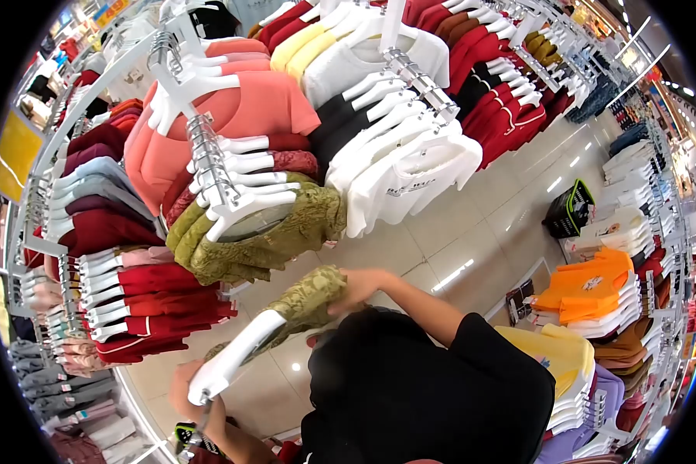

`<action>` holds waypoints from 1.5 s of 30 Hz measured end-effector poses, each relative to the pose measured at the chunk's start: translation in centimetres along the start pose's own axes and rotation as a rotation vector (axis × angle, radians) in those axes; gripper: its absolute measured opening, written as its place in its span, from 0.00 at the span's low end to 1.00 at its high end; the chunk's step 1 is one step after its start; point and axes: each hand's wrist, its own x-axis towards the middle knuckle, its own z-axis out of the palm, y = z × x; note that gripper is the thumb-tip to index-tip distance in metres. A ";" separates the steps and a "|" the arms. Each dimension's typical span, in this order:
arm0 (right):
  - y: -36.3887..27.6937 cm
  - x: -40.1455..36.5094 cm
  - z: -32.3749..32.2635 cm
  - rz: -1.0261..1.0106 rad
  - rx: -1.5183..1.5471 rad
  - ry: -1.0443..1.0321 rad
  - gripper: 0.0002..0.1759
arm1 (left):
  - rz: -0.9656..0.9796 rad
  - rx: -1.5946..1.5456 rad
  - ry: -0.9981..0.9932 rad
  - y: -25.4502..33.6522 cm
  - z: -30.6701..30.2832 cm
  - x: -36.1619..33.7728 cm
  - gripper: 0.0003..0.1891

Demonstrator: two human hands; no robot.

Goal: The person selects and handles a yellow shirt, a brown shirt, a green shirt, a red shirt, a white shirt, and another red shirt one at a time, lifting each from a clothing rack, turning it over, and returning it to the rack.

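Observation:
A green patterned garment (308, 298) hangs on a white hanger (243, 352), tilted up to the right in front of my black shirt. My right hand (357, 288) grips the garment at its upper right end, with the fingers partly hidden by the cloth. At the lower left, my left hand (185, 387) is closed around the hanger near its metal hook, and the hanger covers part of the fingers. Just above, similar green garments (267, 236) hang on a rack rail (213, 158).
Coral tops (267, 108) and white shirts (410, 178) hang on the racks ahead. Red clothes (155, 290) are at the left. Orange shirts (588, 286) and yellow ones (553, 356) hang at the right. A black basket (568, 213) stands on the tiled floor (479, 209).

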 end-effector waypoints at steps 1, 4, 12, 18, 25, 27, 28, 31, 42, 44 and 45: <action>-0.1 -0.5 -0.4 0.135 -0.009 0.018 0.30 | -0.028 -0.046 0.026 0.3 0.3 0.1 0.11; 0.6 -1.6 -2.1 0.356 0.001 0.044 0.28 | -0.232 -0.078 0.092 0.3 0.4 -0.1 0.11; 0.8 -0.9 -4.2 0.500 0.496 0.128 0.21 | -0.601 0.069 0.125 -1.8 1.5 0.0 0.19; 1.1 -0.1 -3.9 0.587 0.626 0.107 0.23 | -0.678 -0.027 0.166 -1.8 1.6 -2.3 0.20; 0.4 0.5 -3.2 0.566 0.533 0.106 0.25 | -0.700 0.080 0.301 0.2 0.3 -4.0 0.18; 0.9 0.8 -2.9 0.482 0.461 -0.060 0.24 | -0.504 0.233 0.449 1.1 -0.1 -4.6 0.10; -0.4 0.8 -2.9 0.451 0.379 -0.183 0.24 | -0.419 0.308 0.490 1.5 -0.9 -5.3 0.10; -1.3 1.7 0.1 0.325 0.204 -0.526 0.24 | -0.099 0.456 0.695 2.0 -2.9 -6.6 0.13; -3.2 8.8 10.3 0.151 0.345 -0.885 0.48 | -0.267 0.049 1.078 3.1 -9.2 -9.5 0.20; -4.0 11.2 11.0 0.157 0.296 -0.760 0.51 | -0.283 -0.046 1.005 2.9 -10.1 -10.5 0.19; -4.3 12.4 11.5 0.139 0.246 -0.701 0.52 | -0.265 -0.040 0.881 2.6 -10.9 -11.4 0.19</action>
